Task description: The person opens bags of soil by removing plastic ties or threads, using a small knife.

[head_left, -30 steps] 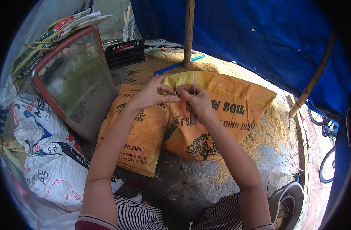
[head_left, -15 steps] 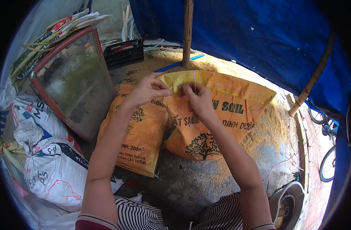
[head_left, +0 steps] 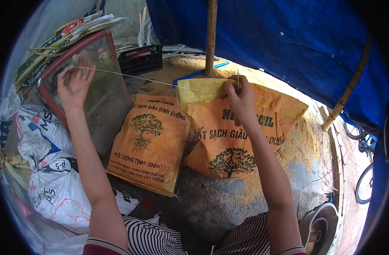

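My left hand [head_left: 77, 87], raised at the upper left, pinches a white thread [head_left: 131, 76] between thumb and index finger; the other fingers are spread. The thread runs taut to the folded yellow top edge of an orange soil bag [head_left: 222, 121]. At that edge, my right hand [head_left: 240, 97] grips the bag's top with its fingers curled. A slim, pale, pointed tool [head_left: 238, 75] sticks up from the right hand; its exact kind is hard to make out. Left of this bag lies a second orange soil bag [head_left: 145, 142], printed with a tree.
White printed sacks [head_left: 58, 191] are piled at the left, beside a red-framed panel [head_left: 114, 51]. Behind stand a black crate [head_left: 139, 59] and a bamboo pole [head_left: 211, 38]. Grain-like husks [head_left: 305, 140] cover the floor around the bag. A blue tarp [head_left: 288, 38] hangs behind.
My left hand has moved from the bag's edge far to the left, drawing out a long length of thread. My right hand has shifted slightly right along the bag's top.
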Available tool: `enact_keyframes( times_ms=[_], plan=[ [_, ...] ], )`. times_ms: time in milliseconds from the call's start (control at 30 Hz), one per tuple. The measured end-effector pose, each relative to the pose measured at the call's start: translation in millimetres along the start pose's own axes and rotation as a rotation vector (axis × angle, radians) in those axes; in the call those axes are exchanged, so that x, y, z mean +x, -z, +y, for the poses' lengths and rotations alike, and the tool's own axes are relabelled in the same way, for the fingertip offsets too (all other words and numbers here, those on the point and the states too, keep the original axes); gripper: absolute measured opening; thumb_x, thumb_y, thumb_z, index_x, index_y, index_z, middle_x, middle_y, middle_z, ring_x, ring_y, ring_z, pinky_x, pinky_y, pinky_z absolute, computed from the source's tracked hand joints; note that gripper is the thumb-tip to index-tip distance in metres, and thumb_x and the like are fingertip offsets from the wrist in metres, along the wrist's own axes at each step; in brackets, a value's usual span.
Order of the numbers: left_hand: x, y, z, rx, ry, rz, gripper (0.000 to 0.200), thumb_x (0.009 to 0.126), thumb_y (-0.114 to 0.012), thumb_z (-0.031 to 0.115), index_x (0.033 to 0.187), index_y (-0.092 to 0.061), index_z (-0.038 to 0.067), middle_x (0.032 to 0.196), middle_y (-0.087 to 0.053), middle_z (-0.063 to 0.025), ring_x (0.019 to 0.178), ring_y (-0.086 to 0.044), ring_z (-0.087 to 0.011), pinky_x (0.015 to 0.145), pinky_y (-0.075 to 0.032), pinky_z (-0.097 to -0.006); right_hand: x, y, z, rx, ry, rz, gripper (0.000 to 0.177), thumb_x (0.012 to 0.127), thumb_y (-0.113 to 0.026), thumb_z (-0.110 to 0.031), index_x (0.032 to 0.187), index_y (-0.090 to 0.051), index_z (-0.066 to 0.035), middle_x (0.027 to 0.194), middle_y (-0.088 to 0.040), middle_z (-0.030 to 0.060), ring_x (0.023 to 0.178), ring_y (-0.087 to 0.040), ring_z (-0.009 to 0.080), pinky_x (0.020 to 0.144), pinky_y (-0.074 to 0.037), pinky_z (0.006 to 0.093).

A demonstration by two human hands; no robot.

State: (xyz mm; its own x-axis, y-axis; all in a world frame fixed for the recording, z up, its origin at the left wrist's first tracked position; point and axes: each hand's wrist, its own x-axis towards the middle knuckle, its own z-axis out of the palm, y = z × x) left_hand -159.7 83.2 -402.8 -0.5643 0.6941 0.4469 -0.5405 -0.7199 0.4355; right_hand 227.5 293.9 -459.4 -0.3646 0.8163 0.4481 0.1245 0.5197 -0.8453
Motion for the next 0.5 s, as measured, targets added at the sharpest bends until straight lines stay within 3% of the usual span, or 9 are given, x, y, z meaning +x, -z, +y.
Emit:
enact_keyframes(
  times_ms=[67, 133, 167, 200, 267, 333, 400, 467, 500],
  plan=[
    [2.4, 49.4, 1.8, -0.002, -0.095, 0.338, 0.010, 0.080, -0.059, 0.019, 0.082, -0.055, 0.010, 0.120, -0.055, -0.0129, 0.122, -0.043, -0.0311, 0.105, -0.032, -0.0505, -0.3, 1.3, -5.8, 0.004, -0.024, 0.013, 0.023, 0.090, -0.053, -0.014, 0.106, -0.050, 0.003, 0.070, -0.065, 0.0120, 0.062, -0.064, 0.0164, 0.058, -0.047, 0.0304],
    [12.6, 149.3, -7.6, 0.346, -0.014, 0.646, 0.009, 0.080, -0.061, 0.021, 0.082, -0.056, 0.014, 0.111, -0.059, -0.0093, 0.112, -0.049, -0.0263, 0.096, -0.037, -0.0478, -0.8, 0.9, -7.2, -0.017, -0.008, 0.013, 0.022, 0.090, -0.053, -0.014, 0.104, -0.051, 0.002, 0.069, -0.065, 0.0120, 0.062, -0.064, 0.0164, 0.058, -0.047, 0.0302],
    [4.6, 205.1, -24.1, 0.735, 0.026, 0.734, 0.014, 0.077, -0.063, 0.026, 0.086, -0.060, 0.015, 0.100, -0.060, -0.0094, 0.100, -0.053, -0.0248, 0.088, -0.040, -0.0442, -1.1, 0.8, -7.6, -0.039, 0.005, 0.013, 0.020, 0.090, -0.053, -0.014, 0.101, -0.051, 0.002, 0.068, -0.065, 0.0120, 0.062, -0.064, 0.0164, 0.057, -0.047, 0.0300],
    [22.7, 347.2, -40.4, 1.110, 0.039, 0.660, 0.032, 0.075, -0.065, 0.029, 0.100, -0.063, 0.009, 0.102, -0.062, -0.0117, 0.098, -0.057, -0.0243, 0.088, -0.042, -0.0396, -1.8, 0.4, -7.8, -0.040, 0.007, 0.016, 0.020, 0.090, -0.053, -0.014, 0.101, -0.051, 0.002, 0.068, -0.065, 0.0120, 0.062, -0.064, 0.0164, 0.057, -0.047, 0.0300],
    [-15.7, 285.8, -70.6, 2.000, 0.374, 0.733, 0.040, 0.077, -0.066, 0.024, 0.111, -0.063, 0.004, 0.105, -0.064, -0.0133, 0.098, -0.060, -0.0215, 0.086, -0.045, -0.0341, -3.7, -0.5, -8.4, -0.007, 0.047, 0.022, 0.019, 0.089, -0.053, -0.013, 0.099, -0.051, 0.002, 0.067, -0.063, 0.0120, 0.059, -0.063, 0.0165, 0.056, -0.047, 0.0300],
    [-22.4, 169.8, -99.4, 1.907, 0.419, 0.523, 0.036, 0.080, -0.066, 0.018, 0.111, -0.064, 0.001, 0.108, -0.064, -0.0135, 0.101, -0.059, -0.0186, 0.087, -0.045, -0.0315, -3.3, 1.8, -10.1, -0.025, 0.040, 0.008, 0.018, 0.089, -0.054, -0.013, 0.099, -0.051, 0.003, 0.066, -0.063, 0.0122, 0.058, -0.063, 0.0170, 0.056, -0.047, 0.0302],
    [-14.2, 87.7, -125.2, 1.477, 0.210, 0.248, 0.028, 0.084, -0.065, 0.017, 0.106, -0.066, 0.001, 0.105, -0.066, -0.0098, 0.097, -0.060, -0.0172, 0.085, -0.046, -0.0296, -4.9, 4.2, -12.3, -0.042, 0.027, -0.013, 0.018, 0.089, -0.054, -0.012, 0.099, -0.051, 0.003, 0.066, -0.062, 0.0125, 0.057, -0.063, 0.0175, 0.055, -0.047, 0.0305],
    [-7.4, 19.1, -153.9, 1.373, 0.124, -0.078, 0.030, 0.089, -0.061, 0.026, 0.109, -0.066, 0.005, 0.106, -0.065, -0.0048, 0.097, -0.058, -0.0144, 0.084, -0.046, -0.0276, -5.9, 8.7, -18.0, -0.128, 0.016, -0.066, 0.017, 0.088, -0.055, -0.013, 0.096, -0.053, 0.003, 0.066, -0.061, 0.0118, 0.054, -0.059, 0.0167, 0.054, -0.045, 0.0304],
    [-10.3, -15.1, -166.5, 1.286, 0.185, -0.194, 0.035, 0.090, -0.059, 0.033, 0.112, -0.064, 0.006, 0.106, -0.064, -0.0024, 0.091, -0.057, -0.0121, 0.080, -0.045, -0.0253, -6.1, 9.8, -16.7, -0.131, 0.019, -0.075, 0.017, 0.088, -0.055, -0.013, 0.096, -0.053, 0.003, 0.066, -0.061, 0.0118, 0.054, -0.059, 0.0167, 0.054, -0.045, 0.0304]
  ],
)
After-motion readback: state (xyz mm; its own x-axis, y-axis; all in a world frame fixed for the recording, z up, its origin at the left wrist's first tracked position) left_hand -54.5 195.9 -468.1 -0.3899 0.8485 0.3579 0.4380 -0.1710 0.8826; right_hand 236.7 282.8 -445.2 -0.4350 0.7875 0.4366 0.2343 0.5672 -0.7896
